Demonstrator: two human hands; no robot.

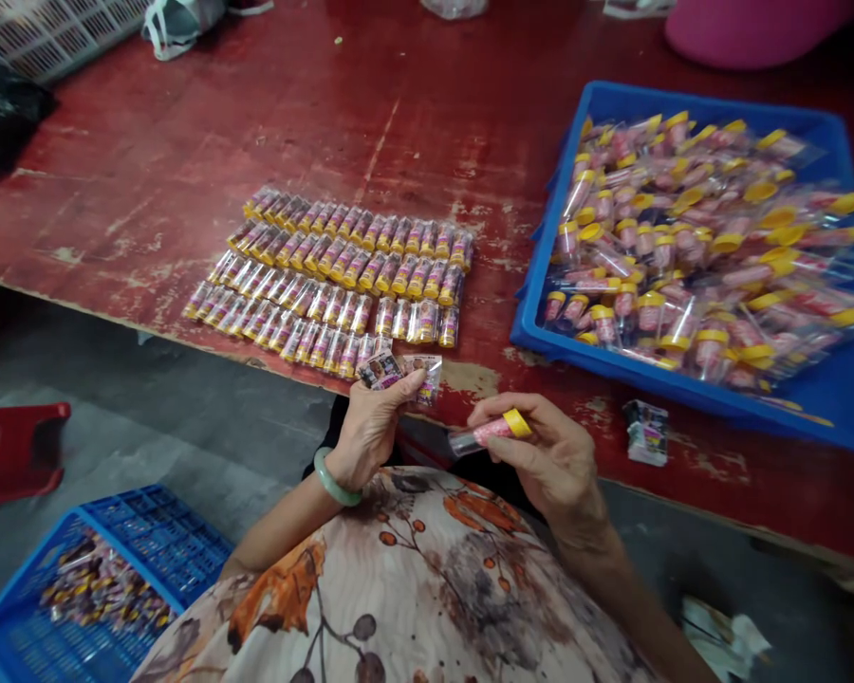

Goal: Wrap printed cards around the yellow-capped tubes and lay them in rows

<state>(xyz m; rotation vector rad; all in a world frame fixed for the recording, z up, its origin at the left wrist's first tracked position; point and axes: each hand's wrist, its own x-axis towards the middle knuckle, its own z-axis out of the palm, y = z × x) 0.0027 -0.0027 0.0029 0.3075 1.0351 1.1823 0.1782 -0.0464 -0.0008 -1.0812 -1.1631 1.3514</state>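
"As the eye sets out from the left, what comes first?"

"A pale crate (64, 38) in the top corner, with a black bag (7, 119) just below it, both at the end of the red bench (313, 123). Lower down, off the bench, are a red stool (21, 455) and a blue basket (163, 536); the bits (106, 583) heaped in the basket are too small to make out."

"And on the bench, further along?"

"Four rows (327, 270) of tubes, laid side by side near the front edge, yellow ends toward the floral top (413, 579)."

"How about the hands?"

"The left hand (366, 422), with a green bangle (337, 479) at its wrist, pinches cards (382, 371) under its thumb, at least two, spread apart by the nearest row. The right hand (555, 460) grips one tube (490, 433) between thumb and fingers, off the bench and just in front of it. That tube is tilted, yellow cap up to the right, clear end toward the left hand, pink inside, apart from the cards."

"Past that?"

"A card stack (646, 432) near the bench's edge, then a blue tray (612, 367) holding a jumble of capped tubes (683, 251), somewhat blurred. Behind the tray stands a pink tub (747, 28)."
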